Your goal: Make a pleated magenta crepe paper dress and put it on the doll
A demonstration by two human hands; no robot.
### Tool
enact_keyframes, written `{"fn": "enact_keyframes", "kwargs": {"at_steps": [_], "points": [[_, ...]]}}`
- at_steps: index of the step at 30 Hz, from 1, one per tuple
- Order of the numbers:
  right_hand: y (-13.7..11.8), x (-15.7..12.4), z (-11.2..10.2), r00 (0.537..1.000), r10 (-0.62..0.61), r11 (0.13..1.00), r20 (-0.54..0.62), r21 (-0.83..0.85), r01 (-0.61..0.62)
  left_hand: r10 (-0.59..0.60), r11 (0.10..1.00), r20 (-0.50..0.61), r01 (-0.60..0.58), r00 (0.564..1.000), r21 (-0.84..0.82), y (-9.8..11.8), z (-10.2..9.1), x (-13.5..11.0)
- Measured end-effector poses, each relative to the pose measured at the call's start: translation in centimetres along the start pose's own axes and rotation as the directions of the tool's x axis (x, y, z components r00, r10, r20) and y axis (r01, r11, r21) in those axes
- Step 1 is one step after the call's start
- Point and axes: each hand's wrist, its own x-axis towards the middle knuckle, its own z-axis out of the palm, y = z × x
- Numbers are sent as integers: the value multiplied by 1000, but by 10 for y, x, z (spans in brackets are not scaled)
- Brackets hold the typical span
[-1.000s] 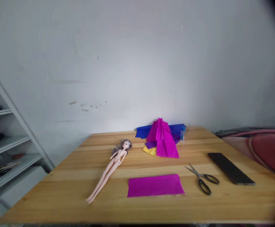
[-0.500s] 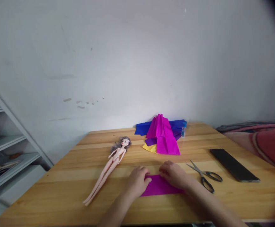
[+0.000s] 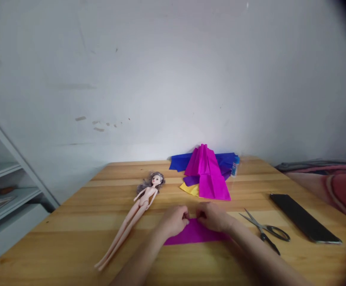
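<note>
A flat magenta sheet, paper or cloth [image 3: 195,233], lies on the table in front of me. My left hand [image 3: 176,219] pinches its far edge near the middle, the fingers curled. Close beside it, my right hand [image 3: 211,216] grips the same edge with bent fingers. Only a small gap separates the two hands. Left of them an unclothed doll [image 3: 137,212] with grey-purple hair lies on its back, feet toward me. On the right, scissors [image 3: 262,226] with black handles lie with their blades slightly apart.
Against the wall rests a pleated magenta piece [image 3: 210,174] over blue [image 3: 180,162], purple and yellow [image 3: 191,189] sheets. A small blue-and-white glue stick [image 3: 235,167] stands beside it. A black phone-like slab [image 3: 304,218] lies at right. Shelves [image 3: 12,194] stand left of the table [image 3: 72,222].
Both hands have drawn closer together along the sheet's far edge, and their fingers have curled in more tightly. The view has shifted slightly.
</note>
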Motion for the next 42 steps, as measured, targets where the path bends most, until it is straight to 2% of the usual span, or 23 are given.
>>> {"fn": "enact_keyframes", "kwargs": {"at_steps": [3,9,13,23,27,32,37,42], "points": [[3,7,2,1000,12,1000,1,3,-12,-3,1000,2,3,1000,-4,-4,-1,4],[-3,7,11,992,-114,993,-55,-8,114,11,1000,-36,-11,999,20,-4,4,5],[-6,6,16,988,-124,990,-94,-72,118,22,1000,-59,-21,998,21,-6,5,5],[-5,3,21,983,-137,981,-124,-151,118,26,1000,-41,-26,999,4,-32,-14,-5],[-5,2,22,979,-149,981,-137,-148,129,21,999,-44,-20,999,31,-30,-18,-10],[-5,4,27,973,-194,969,-127,-179,170,29,998,-86,-24,996,60,-29,-14,-18],[-6,4,30,953,-260,949,-155,-226,221,51,997,-127,-43,991,64,-31,-9,-22],[-5,5,31,934,-308,930,-181,-266,255,57,997,-123,-50,991,56,-33,-11,-26]]}}
